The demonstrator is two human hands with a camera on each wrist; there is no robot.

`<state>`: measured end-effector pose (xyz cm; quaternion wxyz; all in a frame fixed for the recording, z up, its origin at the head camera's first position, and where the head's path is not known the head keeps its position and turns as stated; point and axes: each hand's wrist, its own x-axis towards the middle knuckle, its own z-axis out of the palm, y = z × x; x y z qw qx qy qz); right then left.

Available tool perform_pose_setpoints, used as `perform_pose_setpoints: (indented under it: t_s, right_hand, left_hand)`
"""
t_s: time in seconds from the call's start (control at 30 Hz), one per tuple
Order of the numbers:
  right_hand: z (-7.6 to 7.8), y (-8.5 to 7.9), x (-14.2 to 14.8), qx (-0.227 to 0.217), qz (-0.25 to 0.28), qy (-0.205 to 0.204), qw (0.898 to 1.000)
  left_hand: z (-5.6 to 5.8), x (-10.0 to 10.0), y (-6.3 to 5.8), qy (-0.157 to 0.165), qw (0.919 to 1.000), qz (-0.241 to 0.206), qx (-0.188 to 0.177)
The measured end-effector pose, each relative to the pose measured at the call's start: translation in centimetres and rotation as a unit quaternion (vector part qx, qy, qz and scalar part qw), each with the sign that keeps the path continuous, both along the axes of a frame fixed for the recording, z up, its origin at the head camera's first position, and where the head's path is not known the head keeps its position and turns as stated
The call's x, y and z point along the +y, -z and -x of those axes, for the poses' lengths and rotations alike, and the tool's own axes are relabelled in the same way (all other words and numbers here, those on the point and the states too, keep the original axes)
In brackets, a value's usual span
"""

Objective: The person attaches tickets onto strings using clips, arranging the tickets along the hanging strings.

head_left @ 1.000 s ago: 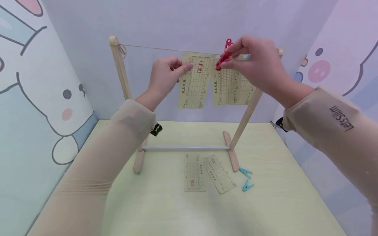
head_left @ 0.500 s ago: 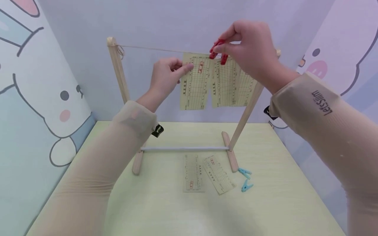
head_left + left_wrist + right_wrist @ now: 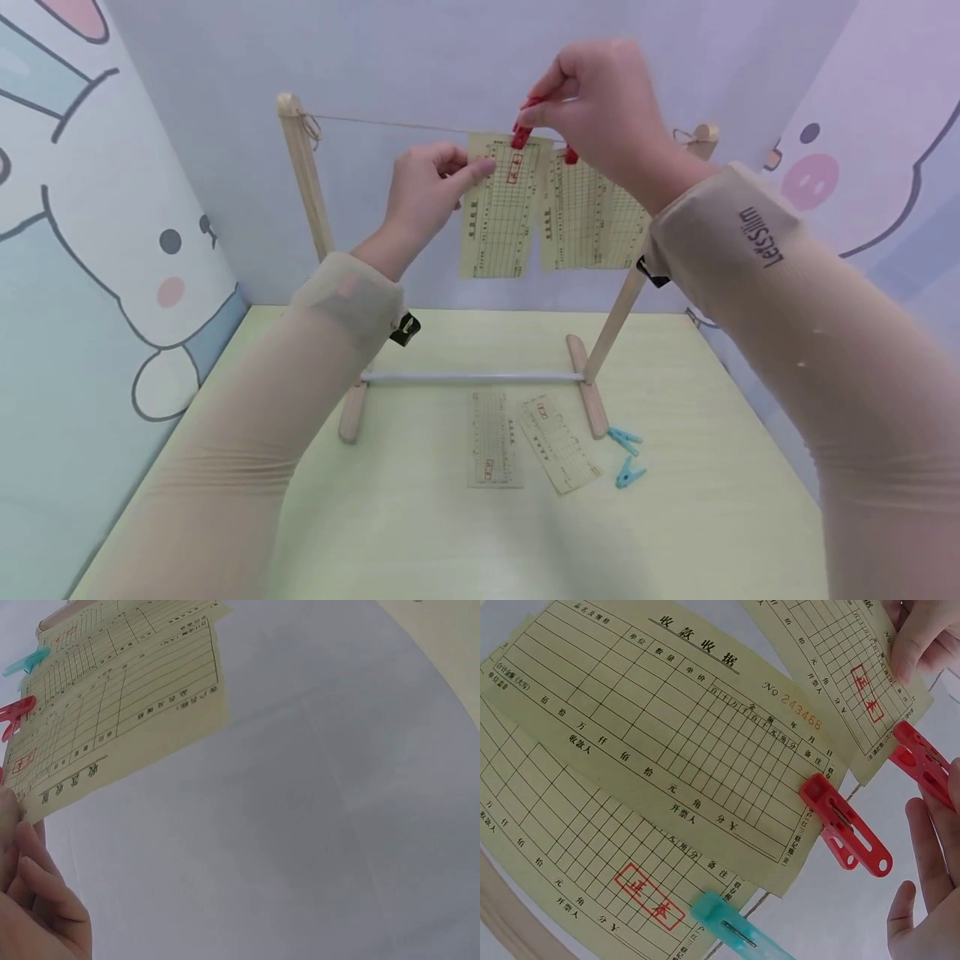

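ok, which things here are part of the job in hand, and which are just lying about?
In the job:
paper held by the left hand
red clip in the right hand
line and wooden rack
hung papers with another red clip and a blue clip

Lying about, probably spares:
loose papers on the table
two loose blue clips
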<state>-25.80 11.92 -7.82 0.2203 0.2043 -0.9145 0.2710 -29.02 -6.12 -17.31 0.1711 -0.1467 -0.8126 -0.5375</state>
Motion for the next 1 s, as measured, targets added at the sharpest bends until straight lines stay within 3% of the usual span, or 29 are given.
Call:
perform_pose_setpoints:
  t_s: [0.5,1.0]
  right_hand:
    - [0.76,0.26,-0.71,-0.007,-0.067,0.021,0.998]
    - [0.94,0.33,-0.79,-0.052,-0.046,0.018,0.997]
  left_hand:
    - [0.21,-0.15,0.07,-0.003,1.0,0.006,-0.004]
    - [0.07,0.13,-0.47,-0.005,0.9999,0.011,-0.007]
